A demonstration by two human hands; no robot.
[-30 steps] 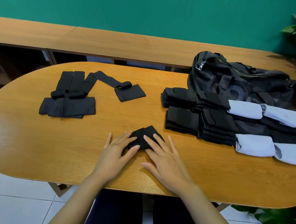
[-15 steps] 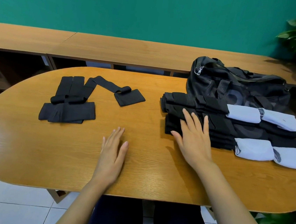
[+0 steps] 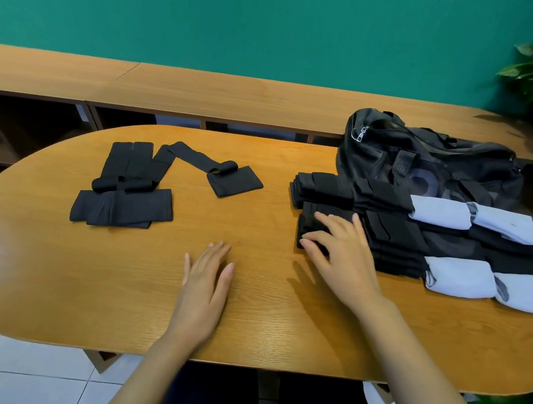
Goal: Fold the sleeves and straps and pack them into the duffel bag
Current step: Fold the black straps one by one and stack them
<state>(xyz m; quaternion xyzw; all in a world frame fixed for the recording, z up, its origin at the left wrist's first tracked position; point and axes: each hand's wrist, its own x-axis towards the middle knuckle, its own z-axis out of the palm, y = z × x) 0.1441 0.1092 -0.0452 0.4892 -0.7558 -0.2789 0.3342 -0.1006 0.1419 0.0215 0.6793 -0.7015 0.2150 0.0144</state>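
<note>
R hand [image 3: 341, 259] on near stack [image 3: 395, 245] of folded black pieces, right side of table [image 3: 53, 278]. Fingers [image 3: 327, 220] spread, nearly straight, pressing top layer at stack's left end; thumb against near-left edge; grips nothing. L hand [image 3: 206, 281] flat on bare wood, palm down, fingers straight & together, holds nothing, well apart from all cloth. Far stack [image 3: 342, 190] just behind near one. White rolls [image 3: 441, 212] at right ends of both stacks, soft, tube-shaped. Duffel bag [image 3: 443, 161] far right, touching far stack; black, slumped, slightly shiny, w/ metal zip pull [image 3: 361, 134]. Large faint print on its side, unreadable. Loose straps [image 3: 125, 187] far left: flat black bands, overlapping, one trailing right to small rectangle w/ rolled end. Table oval, wood-grained.
</note>
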